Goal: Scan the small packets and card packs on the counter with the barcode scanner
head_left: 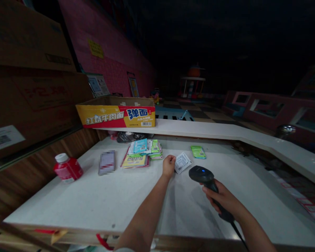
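My left hand (169, 165) is closed on the near-left edge of a small white packet (183, 163), which shows a printed label facing up. My right hand (224, 198) grips the handle of a black barcode scanner (203, 176) with a small blue light on top. The scanner's head points left, just to the right of and nearer than the packet. Beyond it lies a single green packet (198, 152) on the white tabletop (94, 199). Left of my left hand sits a pile of blue, green and yellow packets (141, 153).
A red bottle with a white cap (68, 168) and a blurred flat card-like item (107, 162) are at the left. A yellow-red carton (115, 112) rests on the raised white ledge (199, 127) behind. Large brown boxes (34, 101) are stacked far left. A cable (238, 233) trails from the scanner.
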The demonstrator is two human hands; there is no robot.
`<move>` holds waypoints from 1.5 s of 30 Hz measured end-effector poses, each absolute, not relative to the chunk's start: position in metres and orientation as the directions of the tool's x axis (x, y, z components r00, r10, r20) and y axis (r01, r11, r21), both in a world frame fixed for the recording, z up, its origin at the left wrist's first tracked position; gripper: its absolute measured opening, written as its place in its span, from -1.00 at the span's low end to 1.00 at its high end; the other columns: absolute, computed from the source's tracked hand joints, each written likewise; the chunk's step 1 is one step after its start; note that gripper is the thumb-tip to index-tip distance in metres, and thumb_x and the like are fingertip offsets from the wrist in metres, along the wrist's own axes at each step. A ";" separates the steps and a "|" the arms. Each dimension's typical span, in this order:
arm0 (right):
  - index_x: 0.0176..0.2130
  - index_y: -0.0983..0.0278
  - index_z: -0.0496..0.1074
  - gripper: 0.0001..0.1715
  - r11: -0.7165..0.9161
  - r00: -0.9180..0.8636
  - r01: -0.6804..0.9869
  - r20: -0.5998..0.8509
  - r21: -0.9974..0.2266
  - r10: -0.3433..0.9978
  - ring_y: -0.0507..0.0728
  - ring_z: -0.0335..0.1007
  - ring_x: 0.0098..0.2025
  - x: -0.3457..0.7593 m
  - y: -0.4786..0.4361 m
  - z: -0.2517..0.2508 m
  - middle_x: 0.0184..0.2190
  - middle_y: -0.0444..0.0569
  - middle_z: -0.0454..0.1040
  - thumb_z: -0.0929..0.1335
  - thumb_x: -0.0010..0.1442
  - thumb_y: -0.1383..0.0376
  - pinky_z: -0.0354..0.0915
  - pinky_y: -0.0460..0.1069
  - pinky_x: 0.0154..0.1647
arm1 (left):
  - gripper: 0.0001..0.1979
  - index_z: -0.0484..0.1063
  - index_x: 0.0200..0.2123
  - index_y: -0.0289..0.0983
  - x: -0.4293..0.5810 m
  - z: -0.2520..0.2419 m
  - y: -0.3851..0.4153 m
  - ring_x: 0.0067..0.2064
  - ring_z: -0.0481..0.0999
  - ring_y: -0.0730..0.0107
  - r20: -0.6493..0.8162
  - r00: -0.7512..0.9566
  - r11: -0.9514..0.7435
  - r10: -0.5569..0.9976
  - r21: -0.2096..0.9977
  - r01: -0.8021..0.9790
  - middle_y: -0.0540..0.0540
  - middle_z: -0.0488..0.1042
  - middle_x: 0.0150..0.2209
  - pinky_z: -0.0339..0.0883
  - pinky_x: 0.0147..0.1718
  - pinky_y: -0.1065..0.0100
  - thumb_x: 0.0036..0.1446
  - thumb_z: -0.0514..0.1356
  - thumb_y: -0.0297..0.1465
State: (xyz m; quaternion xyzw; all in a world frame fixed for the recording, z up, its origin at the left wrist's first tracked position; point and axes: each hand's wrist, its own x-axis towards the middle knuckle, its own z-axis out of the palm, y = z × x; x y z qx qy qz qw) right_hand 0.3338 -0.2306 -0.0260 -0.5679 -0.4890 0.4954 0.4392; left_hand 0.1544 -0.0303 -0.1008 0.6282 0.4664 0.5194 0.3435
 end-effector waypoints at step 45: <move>-0.20 0.31 0.36 -0.58 -0.004 0.075 -0.922 -0.188 -0.388 0.979 -0.10 0.15 -0.65 0.342 -0.159 -0.095 -0.58 -0.25 0.26 0.51 0.01 0.18 0.20 -0.22 -0.71 | -0.56 0.53 -0.14 -0.33 0.123 -0.076 -0.053 -0.38 0.50 0.37 0.295 -0.081 -0.304 0.952 0.943 -0.138 -0.14 0.55 -0.30 0.43 -0.46 0.36 -0.02 0.29 -0.15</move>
